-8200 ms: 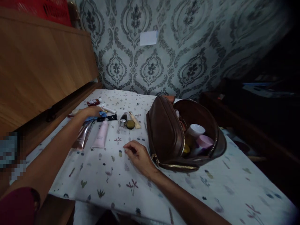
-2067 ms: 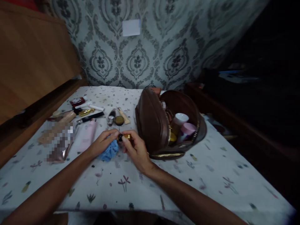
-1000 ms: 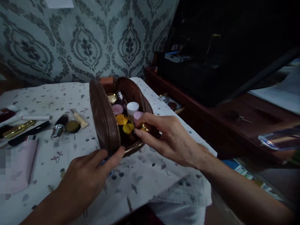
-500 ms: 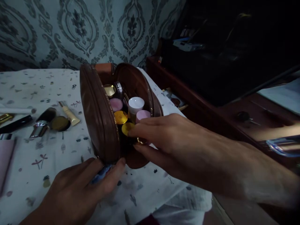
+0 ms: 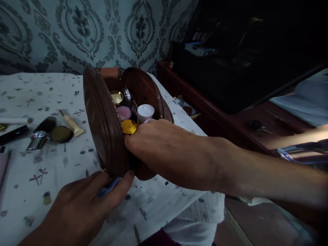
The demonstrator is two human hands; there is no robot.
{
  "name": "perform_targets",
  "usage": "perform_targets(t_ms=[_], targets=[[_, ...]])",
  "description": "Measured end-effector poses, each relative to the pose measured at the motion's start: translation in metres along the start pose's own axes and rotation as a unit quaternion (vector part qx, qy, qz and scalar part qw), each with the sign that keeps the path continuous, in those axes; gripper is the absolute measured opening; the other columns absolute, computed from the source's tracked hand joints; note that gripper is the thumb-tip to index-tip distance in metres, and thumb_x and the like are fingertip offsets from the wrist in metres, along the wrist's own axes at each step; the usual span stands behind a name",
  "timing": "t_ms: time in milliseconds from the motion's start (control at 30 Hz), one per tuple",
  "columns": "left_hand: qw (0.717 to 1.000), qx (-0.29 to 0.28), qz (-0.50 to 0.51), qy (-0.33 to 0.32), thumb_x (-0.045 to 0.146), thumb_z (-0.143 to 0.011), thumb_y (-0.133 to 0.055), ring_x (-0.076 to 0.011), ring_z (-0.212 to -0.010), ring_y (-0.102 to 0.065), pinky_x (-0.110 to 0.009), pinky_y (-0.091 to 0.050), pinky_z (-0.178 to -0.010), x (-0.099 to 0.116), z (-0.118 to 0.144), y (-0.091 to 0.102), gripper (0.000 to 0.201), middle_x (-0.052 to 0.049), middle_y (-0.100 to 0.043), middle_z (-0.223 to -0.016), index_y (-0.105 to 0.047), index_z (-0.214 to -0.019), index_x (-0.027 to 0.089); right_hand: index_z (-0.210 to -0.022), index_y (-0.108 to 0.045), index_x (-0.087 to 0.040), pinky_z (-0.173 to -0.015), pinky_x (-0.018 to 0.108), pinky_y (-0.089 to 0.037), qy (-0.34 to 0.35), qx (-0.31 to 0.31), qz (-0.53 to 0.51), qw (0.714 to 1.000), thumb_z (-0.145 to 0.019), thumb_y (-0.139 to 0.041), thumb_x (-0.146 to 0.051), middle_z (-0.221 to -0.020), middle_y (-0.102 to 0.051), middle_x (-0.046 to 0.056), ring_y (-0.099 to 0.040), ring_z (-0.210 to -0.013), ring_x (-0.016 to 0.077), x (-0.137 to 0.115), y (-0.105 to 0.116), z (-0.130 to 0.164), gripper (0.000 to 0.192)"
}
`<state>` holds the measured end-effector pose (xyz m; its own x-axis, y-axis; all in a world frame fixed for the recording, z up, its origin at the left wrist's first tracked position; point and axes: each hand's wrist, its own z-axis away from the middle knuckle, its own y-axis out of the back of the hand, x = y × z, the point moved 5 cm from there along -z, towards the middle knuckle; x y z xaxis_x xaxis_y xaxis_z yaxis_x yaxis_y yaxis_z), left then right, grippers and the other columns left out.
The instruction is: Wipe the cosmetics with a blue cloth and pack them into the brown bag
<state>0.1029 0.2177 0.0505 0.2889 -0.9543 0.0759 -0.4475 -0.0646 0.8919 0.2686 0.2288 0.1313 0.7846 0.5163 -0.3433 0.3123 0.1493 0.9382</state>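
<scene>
A brown zippered cosmetic bag (image 5: pixel 99 116) stands open on a patterned white cloth. Inside it I see a white-capped jar (image 5: pixel 146 111), a gold lid (image 5: pixel 129 126), a pink lid (image 5: pixel 124 112) and a gold-faced compact (image 5: pixel 117 97). My right hand (image 5: pixel 159 143) reaches into the near part of the bag, its fingers curled down and hidden; what they close on does not show. At the bag's near lower end, my left hand (image 5: pixel 89 198) pinches its edge. Something blue (image 5: pixel 109 187) shows between that thumb and forefinger.
Left of the bag lie a makeup brush (image 5: pixel 42 131), a round dark-rimmed pan (image 5: pixel 62 134), a cream tube (image 5: pixel 73 123) and a black stick (image 5: pixel 14 134). A dark red wooden unit (image 5: pixel 205 119) with a large black screen (image 5: pixel 243 51) stands at right. Keys (image 5: pixel 258 127) lie on it.
My right hand has moved left and deeper into the bag, now covering the nearer gold lid and most of the pinkish cap. My left hand keeps its hold. The view has shifted slightly.
</scene>
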Motion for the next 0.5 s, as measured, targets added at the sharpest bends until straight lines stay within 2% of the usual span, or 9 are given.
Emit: perform_targets(t_ms=[200,400,500], targets=[[1.0,0.003,0.001,0.003,0.0,-0.084,-0.034,-0.0112,-0.056,-0.059,-0.023,-0.045,-0.05,-0.0006,0.0009,0.0002,0.069,0.001,-0.065,-0.084,-0.043,-0.145,0.03,-0.06,-0.052,-0.018,-0.055,0.024,-0.036,0.013,0.045,-0.069,0.997,-0.079,-0.062,-0.011,-0.059,-0.054,-0.002,-0.052,-0.061,0.0095,0.0051,0.0014,0.0048,0.023],[1.0,0.004,0.002,-0.003,0.001,-0.087,-0.034,-0.0105,-0.056,-0.058,-0.021,-0.046,-0.052,-0.0002,-0.0019,0.0009,0.066,0.002,-0.062,-0.08,-0.043,-0.146,0.029,-0.076,-0.056,-0.019,-0.054,0.022,-0.036,-0.017,0.052,-0.069,0.996,-0.078,-0.063,-0.005,-0.063,-0.054,-0.006,-0.05,-0.058,0.0068,0.0062,0.0039,0.0088,0.016],[1.0,0.004,0.002,0.0,0.002,-0.09,-0.032,-0.0107,-0.058,-0.06,-0.022,-0.046,-0.053,-0.0005,-0.0014,0.0001,0.064,0.002,-0.063,-0.081,-0.041,-0.147,0.03,-0.077,-0.056,-0.019,-0.053,0.023,-0.036,-0.025,0.048,-0.041,0.998,-0.076,-0.065,-0.004,-0.061,-0.054,-0.006,-0.051,-0.058,0.0073,0.0067,0.0025,0.0088,0.017]])
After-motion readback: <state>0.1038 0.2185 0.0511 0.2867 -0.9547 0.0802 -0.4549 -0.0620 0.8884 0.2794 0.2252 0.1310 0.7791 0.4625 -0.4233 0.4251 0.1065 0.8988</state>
